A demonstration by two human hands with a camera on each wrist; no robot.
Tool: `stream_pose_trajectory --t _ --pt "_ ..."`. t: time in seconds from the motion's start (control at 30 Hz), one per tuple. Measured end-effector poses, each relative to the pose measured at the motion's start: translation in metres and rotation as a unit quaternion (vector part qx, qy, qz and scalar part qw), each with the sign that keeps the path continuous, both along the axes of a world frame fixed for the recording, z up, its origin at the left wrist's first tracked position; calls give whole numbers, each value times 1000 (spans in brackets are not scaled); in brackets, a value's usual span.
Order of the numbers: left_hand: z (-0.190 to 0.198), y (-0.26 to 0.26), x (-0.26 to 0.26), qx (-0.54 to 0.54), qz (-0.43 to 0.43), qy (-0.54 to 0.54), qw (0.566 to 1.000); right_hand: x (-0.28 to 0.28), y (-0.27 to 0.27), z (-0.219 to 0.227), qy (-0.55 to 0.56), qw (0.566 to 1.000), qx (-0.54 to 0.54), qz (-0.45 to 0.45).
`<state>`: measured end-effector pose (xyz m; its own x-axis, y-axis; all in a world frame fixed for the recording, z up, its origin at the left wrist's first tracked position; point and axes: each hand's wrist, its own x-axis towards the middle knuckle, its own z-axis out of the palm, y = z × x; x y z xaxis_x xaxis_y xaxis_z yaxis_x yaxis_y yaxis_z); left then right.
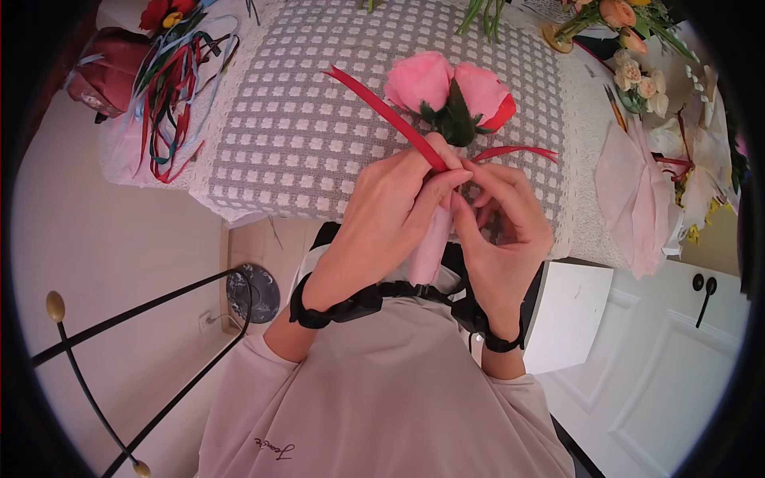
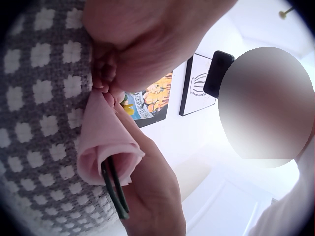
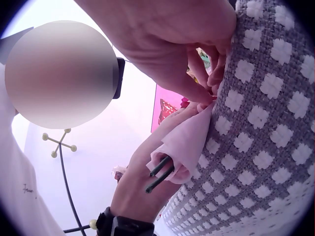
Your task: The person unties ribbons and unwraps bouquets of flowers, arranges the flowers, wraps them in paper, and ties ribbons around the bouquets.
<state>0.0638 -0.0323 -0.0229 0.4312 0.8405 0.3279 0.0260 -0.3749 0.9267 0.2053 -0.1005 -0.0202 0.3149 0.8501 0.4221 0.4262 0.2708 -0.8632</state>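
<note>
Two pink roses (image 1: 418,82) with green leaves (image 1: 456,118) stand out above both hands in the head view. Pale pink wrapping paper (image 1: 431,251) encloses their stems, and the dark green stem ends (image 2: 114,189) poke out of its open bottom in the left wrist view. A red ribbon (image 1: 382,111) crosses the neck of the wrap, one tail to the upper left, the other to the right. My left hand (image 1: 392,199) pinches the ribbon at the neck with thumb and forefinger. Close against it, my right hand (image 1: 510,219) pinches at the same spot with curled fingers.
A grey and white checked cloth (image 1: 279,119) lies under the work. Tangled ribbons (image 1: 171,103) lie at the left beside a dark red wrapped bundle (image 1: 111,72). Pink paper (image 1: 635,195) and peach flowers (image 1: 641,84) are at the right. A black metal rack (image 1: 143,319) stands lower left.
</note>
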Motion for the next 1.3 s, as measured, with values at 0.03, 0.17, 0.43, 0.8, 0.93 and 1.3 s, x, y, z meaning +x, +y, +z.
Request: stream_pose_trajectory --t 0.03,0.17,0.43,0.8,0.93,1.3 --pt "1 -1 0 0 0 -1 1000 -1 0 1 -1 1000 0 0" --pt "7 -2 1 -55 3 -27 998 -5 1 4 0 999 -33 -19" --pt "5 -5 1 -47 30 -24 998 -8 2 4 9 998 -47 -28" --pt "8 -4 0 -65 23 -15 997 1 4 5 37 997 -60 21" --pt "9 -4 1 -74 30 -20 997 5 5 5 44 996 -70 40" --pt "8 -4 1 -103 24 -48 993 15 8 27 -34 975 -169 137"
